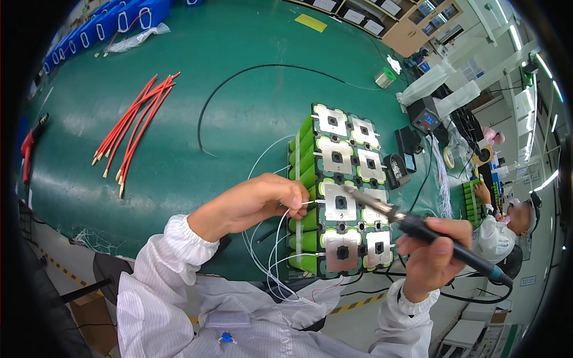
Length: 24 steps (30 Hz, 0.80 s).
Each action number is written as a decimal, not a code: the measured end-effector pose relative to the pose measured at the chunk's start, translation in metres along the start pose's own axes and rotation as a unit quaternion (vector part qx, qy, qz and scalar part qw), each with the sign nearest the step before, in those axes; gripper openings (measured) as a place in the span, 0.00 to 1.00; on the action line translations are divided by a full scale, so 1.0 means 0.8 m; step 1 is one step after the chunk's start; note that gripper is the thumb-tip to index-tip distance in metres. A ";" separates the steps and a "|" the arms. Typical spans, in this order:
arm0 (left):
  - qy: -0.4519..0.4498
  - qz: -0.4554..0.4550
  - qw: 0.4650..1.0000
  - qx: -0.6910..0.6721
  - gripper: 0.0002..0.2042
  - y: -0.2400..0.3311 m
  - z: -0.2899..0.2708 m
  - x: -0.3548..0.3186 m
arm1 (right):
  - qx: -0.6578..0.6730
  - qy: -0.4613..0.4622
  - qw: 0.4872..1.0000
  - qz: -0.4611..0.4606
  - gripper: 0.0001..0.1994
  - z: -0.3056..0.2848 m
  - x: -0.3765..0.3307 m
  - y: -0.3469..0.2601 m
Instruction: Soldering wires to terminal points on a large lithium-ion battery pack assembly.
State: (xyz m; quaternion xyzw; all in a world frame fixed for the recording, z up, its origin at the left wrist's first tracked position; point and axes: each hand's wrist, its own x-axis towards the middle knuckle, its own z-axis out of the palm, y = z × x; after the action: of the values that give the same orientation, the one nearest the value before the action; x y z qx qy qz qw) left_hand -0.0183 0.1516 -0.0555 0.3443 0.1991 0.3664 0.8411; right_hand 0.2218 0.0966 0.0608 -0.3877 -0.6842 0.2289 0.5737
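A battery pack [307, 173] of green cylindrical cells stands in front of me, with silvery nickel plates [334, 156] across its top in black holders. My left hand [262, 200] pinches a thin white wire [309, 203] at the pack's left side, its end by the edge of a plate. Several more white wires [276, 262] loop down from that side toward my lap. My right hand [439, 253] grips a soldering iron [430, 231] by its black handle. The iron's tip [352, 191] is over the third plate from the far end; whether it touches is unclear.
Red wires [134, 128] lie in a bundle on the green table [250, 119], beside a curved black cable [206, 101]. A solder spool [385, 78] and soldering station [423, 114] stand at right. Blue packs [95, 30] line the far left. Another person [498, 235] works at far right.
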 end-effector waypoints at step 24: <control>0.237 0.144 0.911 0.305 0.05 -0.029 0.007 -0.154 | -0.114 0.251 0.952 0.134 0.19 -0.162 -0.077 0.234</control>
State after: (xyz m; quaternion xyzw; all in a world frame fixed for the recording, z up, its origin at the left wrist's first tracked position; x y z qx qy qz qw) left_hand -0.0843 0.0446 -0.0579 0.5122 0.4427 0.4760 0.5613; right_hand 0.3993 0.1422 -0.0881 -0.5832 -0.4816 0.1195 0.6432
